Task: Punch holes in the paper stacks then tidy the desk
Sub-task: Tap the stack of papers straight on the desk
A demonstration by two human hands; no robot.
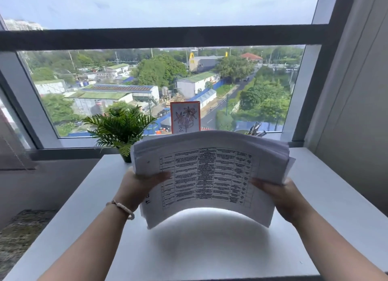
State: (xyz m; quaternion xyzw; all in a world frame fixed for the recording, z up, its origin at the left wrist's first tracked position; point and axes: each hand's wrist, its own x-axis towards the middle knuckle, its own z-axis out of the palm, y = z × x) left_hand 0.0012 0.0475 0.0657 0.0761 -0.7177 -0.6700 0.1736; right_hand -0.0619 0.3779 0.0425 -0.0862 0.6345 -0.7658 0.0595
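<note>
Gripping the paper stack (210,175) at both sides, my left hand (139,186) and right hand (281,196) bow it above the desk (210,249).

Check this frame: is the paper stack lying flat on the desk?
No. Both the left hand and right hand hold the paper stack up, bowed above the desk.

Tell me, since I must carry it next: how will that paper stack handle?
Probably floppy: the paper stack arches between the left hand and right hand. Sheets fan unevenly at its right edge, so they may slide apart.
</note>
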